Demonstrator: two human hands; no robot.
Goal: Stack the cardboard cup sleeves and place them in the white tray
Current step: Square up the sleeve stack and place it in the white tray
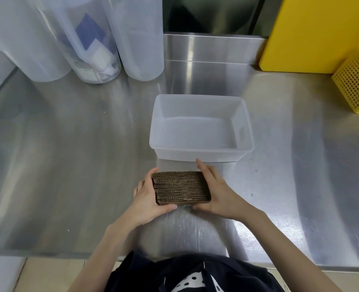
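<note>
A thick stack of brown corrugated cardboard cup sleeves (pixel 181 188) stands on edge on the steel counter, just in front of me. My left hand (pixel 148 199) grips its left end, thumb along the near side. My right hand (pixel 215 191) presses the right end, fingers reaching over the far edge. Both hands squeeze the stack together. The white translucent tray (pixel 199 152) sits right behind the stack with nothing inside it.
Three tall translucent plastic containers (pixel 94 39) stand at the back left. A yellow cutting board (pixel 317 32) leans at the back right beside a yellow perforated basket (pixel 357 85). The counter's front edge (pixel 174 257) is close to my body.
</note>
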